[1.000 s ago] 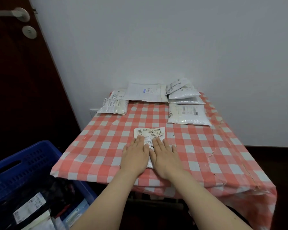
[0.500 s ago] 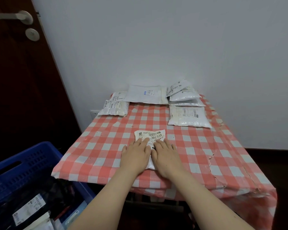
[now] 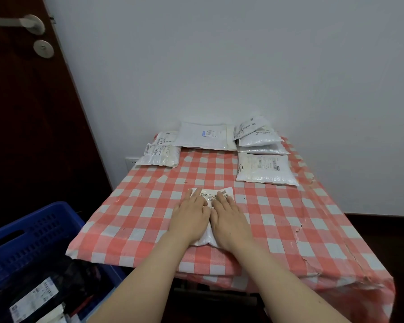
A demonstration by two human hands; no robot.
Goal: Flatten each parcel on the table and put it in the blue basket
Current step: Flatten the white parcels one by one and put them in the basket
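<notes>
A small white parcel point(image 3: 210, 195) with a printed label lies on the red-and-white checked table point(image 3: 278, 217), near its front middle. My left hand point(image 3: 190, 215) and my right hand point(image 3: 230, 216) press flat on it side by side, fingers straight, covering most of it. Several more white parcels wait at the far end: one at the right point(image 3: 264, 169), a stack behind it point(image 3: 258, 141), a flat one in the middle point(image 3: 205, 136) and another at the left point(image 3: 160, 153). The blue basket point(image 3: 33, 238) stands on the floor at the lower left, holding parcels.
A dark door point(image 3: 28, 101) with a metal handle point(image 3: 21, 22) is at the left, behind the basket. A white wall backs the table. The tablecloth is torn along the right side point(image 3: 301, 229).
Both hands slid forward along the parcel, covering more of its label than before. The view shifted slightly.
</notes>
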